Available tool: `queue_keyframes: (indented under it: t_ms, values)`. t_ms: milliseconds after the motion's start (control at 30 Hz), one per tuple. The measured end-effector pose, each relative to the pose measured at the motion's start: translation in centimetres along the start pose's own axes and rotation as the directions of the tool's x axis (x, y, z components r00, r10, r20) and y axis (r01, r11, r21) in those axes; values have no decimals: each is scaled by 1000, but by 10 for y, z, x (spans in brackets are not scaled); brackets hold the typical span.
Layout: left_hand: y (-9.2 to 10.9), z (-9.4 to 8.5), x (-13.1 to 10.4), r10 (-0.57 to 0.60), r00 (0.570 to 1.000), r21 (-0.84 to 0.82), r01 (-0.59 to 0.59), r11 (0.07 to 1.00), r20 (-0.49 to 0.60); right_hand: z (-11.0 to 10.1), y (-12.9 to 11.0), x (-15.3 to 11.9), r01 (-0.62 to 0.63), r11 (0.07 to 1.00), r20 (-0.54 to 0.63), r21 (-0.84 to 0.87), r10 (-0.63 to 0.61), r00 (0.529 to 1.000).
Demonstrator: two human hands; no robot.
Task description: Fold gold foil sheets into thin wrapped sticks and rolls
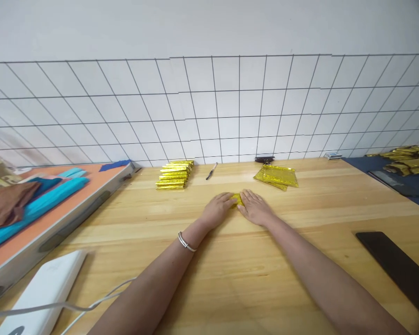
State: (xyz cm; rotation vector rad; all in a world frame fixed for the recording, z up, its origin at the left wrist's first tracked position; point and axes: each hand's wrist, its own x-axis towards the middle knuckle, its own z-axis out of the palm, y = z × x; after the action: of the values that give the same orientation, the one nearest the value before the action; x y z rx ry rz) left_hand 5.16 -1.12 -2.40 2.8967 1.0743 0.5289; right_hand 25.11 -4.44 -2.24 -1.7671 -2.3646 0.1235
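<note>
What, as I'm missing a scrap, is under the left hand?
Partly under the left hand, a shiny gold piece shows between its fingers and the right hand. What the palm and fingers cover can't be seen.

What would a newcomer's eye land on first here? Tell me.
Probably the shiny gold foil strips, lined up near the wall left of the pen. Next, the two hands, left and right, pressed flat over a small gold piece mid-table. Then the bright turquoise fabric at far left.
</note>
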Motion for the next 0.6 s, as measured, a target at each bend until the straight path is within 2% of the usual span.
queue_keyframes:
  t_ms: [67,100,267,433,600]
  values:
    - [1,-1,2,92,996,-66,-91,994,16,1,0,1,-14,1000,5,-6,14,1000]
    - [2,-1,2,102,995,-79,-100,992,21,1,0,2,-23,1000,9,-9,23,1000]
    - [0,-4,-8,110,993,-110,-105,988,42,3,5,7,-64,998,29,-23,65,997]
    - [-4,-23,-29,116,981,-103,-101,990,155,5,12,13,-86,996,59,-30,87,994]
    - [-9,-33,-43,108,978,-104,-90,990,180,1,32,8,-110,993,76,-51,113,991]
